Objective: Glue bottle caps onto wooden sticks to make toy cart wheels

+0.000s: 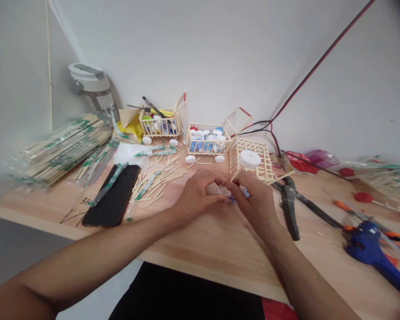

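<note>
The left hand [196, 198] and right hand [254, 200] are curling nearly shut over the wooden counter [216, 266], pinching a small white plastic cap [224, 191] between them. A white plastic wheel [249, 159] on a wooden stick is angling toward the right hand from 12 o'clock, in front of a stick-built cart frame [251, 160]. Black-handled pliers [289, 206] are lying at 3 o'clock, loose wooden sticks [155, 184] at 10 o'clock.

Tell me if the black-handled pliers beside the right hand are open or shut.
Open: the pliers lie with their black handles spread wide apart.
</note>
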Tool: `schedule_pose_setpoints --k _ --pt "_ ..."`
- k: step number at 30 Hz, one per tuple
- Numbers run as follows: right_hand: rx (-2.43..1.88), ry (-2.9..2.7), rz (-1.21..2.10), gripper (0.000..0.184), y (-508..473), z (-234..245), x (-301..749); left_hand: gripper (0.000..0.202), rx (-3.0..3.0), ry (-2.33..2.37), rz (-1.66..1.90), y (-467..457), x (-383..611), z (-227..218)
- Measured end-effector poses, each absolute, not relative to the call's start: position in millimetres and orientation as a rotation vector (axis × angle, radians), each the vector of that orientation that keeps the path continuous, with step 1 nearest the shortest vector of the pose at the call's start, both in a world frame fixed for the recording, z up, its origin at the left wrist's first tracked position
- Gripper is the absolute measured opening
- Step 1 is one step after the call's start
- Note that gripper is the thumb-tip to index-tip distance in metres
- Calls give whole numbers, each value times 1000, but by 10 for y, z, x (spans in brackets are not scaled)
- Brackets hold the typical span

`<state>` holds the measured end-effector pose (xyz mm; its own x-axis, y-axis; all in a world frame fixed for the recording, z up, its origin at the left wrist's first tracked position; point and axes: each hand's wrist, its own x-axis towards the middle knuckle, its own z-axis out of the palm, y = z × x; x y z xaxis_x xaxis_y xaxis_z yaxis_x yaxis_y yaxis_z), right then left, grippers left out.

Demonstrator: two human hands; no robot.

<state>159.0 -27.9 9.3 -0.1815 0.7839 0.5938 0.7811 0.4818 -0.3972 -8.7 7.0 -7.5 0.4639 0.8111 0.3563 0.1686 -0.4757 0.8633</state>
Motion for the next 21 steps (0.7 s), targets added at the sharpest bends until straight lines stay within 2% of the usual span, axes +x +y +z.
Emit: schedule_pose_setpoints --k 21 --pt "-1282 -1958 -16 22 -284 92 1587 22 1915 825 1024 60 -86 -63"
